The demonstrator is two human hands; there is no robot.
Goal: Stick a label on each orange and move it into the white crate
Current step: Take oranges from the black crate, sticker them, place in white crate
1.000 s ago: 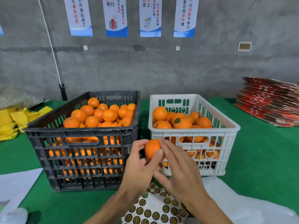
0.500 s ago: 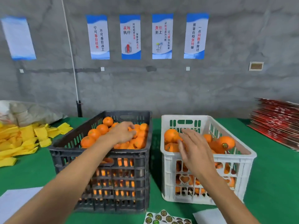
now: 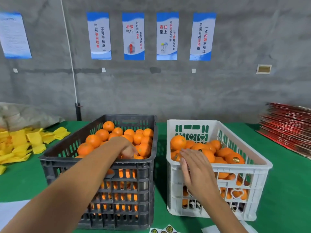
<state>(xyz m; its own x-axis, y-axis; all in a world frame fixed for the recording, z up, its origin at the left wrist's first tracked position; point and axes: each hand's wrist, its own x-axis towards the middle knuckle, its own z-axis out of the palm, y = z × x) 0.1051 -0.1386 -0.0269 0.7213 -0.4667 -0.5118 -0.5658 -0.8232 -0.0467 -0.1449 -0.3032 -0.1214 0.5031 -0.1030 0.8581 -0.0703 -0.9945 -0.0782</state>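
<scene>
Left hand (image 3: 127, 149): reaches down into the black crate (image 3: 104, 167), fingers curled among the oranges near the crate's front right corner. Fingertips are hidden behind fruit, so can't tell whether it grips one.
Right hand (image 3: 196, 167): over the front left rim of the white crate (image 3: 252, 167), fingers straight and relaxed, holding nothing. Fingertips are just beside an orange at that corner.
Unlabelled oranges (image 3: 101, 137): heaped in the black crate, filling it close to the top.
Labelled oranges (image 3: 207, 152): piled in the white crate. 1 at the right shows a round gold label (image 3: 236, 159) on top; 1 near the fingers shows a dark round label.
Crates: side by side on the green table (image 3: 289, 190), black on the left, white on the right, small gap between.
Label sheet (image 3: 164, 229): round stickers at the bottom edge, in front of the crates, mostly cut off.
Yellow pieces (image 3: 21, 145): scattered far left on the table.
Red stack (image 3: 289, 130): flat sheets piled far right.
Wall: 4 blue-and-white posters (image 3: 133, 36) in a row, 1 more at far left.
</scene>
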